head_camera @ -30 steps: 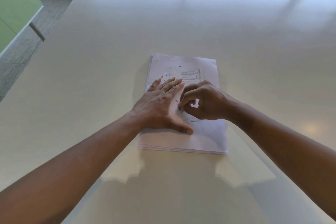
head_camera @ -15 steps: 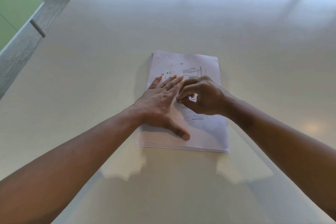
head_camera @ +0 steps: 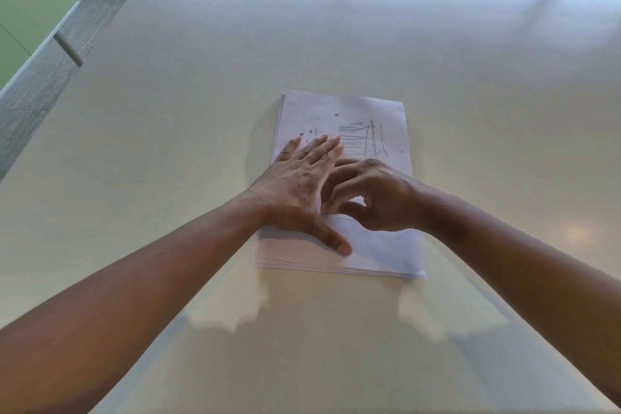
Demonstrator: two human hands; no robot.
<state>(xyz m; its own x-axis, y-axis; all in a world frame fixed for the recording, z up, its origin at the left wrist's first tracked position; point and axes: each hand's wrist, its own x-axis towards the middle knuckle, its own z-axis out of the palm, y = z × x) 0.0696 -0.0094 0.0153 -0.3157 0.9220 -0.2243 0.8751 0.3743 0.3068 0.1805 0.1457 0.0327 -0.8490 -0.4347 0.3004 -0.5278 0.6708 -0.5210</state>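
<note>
Stack of loose white sheets (head_camera: 376,252) lying flat near the middle of a pale, glossy tabletop (head_camera: 336,27), its edges slightly fanned at the near side. The left hand (head_camera: 295,191) is spread flat on the stack, fingers straight and thumb (head_camera: 336,242) splayed toward the near edge, pressing the paper down without gripping it. The right hand (head_camera: 376,202) arches beside it with curled fingers, and its fingertips (head_camera: 327,208) meet the thumb at the surface of the top sheet (head_camera: 369,111). It cannot be told whether any paper is caught between them. The far half of the top sheet bears pencil hatching (head_camera: 353,136). Each sheet is judged light, thin and limp, easily creased or torn, and likely to slide on the sheets beneath. The stack as a whole is heavier and would skid readily on the smooth tabletop unless pinned. A sound hold is a pinch at a free corner or edge of the top sheet, raised while the flat hand anchors the rest. Compared with one second earlier, the right hand sits a little closer to the near edge, so more of the hatching is uncovered. The left hand and the stack appear unmoved apart from a small shift of the camera.
</note>
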